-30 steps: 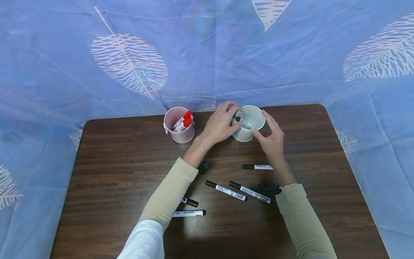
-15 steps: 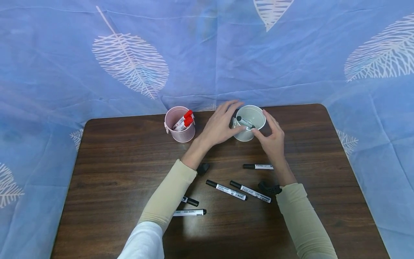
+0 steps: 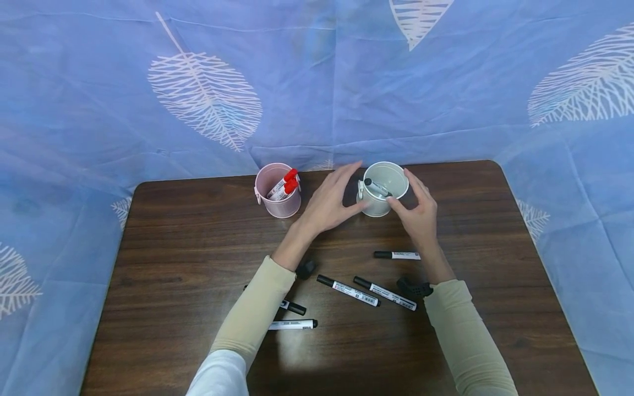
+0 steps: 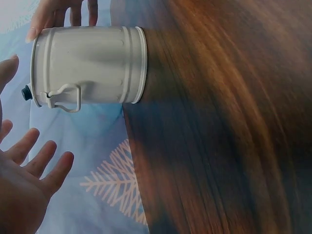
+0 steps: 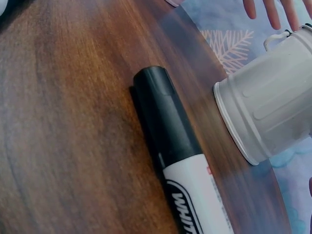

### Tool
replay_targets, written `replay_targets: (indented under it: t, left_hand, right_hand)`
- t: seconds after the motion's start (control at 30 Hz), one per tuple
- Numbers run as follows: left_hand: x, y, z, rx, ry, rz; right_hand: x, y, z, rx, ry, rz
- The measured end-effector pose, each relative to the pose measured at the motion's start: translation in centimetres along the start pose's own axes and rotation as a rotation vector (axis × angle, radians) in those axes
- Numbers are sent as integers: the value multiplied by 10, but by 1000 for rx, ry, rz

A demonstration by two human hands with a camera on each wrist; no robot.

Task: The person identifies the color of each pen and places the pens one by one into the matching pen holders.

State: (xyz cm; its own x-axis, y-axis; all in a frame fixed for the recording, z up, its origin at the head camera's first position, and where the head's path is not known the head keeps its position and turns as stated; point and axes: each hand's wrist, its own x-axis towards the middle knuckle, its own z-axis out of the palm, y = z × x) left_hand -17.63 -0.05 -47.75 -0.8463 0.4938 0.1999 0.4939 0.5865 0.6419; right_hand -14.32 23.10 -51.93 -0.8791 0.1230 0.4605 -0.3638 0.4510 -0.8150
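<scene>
A pale green-white bucket stands near the table's far edge, with a black-ended marker leaning inside it. My right hand holds the bucket's right side, thumb at the front and fingers along the side and rim. To the bucket's left is my left hand, fingers spread and nothing in them. The left wrist view shows a gap between that hand and the bucket. The marker's dark end pokes past the rim there.
A pink bucket holding red-capped markers stands on the left. Several black-capped markers lie on the table, such as one marker in the middle and another by my right wrist. My left sleeve partly covers others.
My left hand has drawn away from the bucket, leftward and toward me, leaving the marker inside. The marker has settled against the rim. My right hand stays at the bucket.
</scene>
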Motion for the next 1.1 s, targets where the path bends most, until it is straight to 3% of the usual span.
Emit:
replay_targets:
  t: [0.13, 0.37, 0.67, 1.1]
  left_hand:
    - [-5, -2, -1, -6, 2, 4]
    - [-16, -6, -2, 9, 10, -3]
    - [-34, -14, -9, 15, 32, -16]
    - [-53, -21, -19, -6, 34, -29]
  right_hand:
    - [-1, 12, -3, -45, -5, 2]
    - [-2, 14, -5, -98, 3, -2]
    - [-2, 11, -3, -65, 39, 2]
    - [-1, -30, -1, -26, 30, 14]
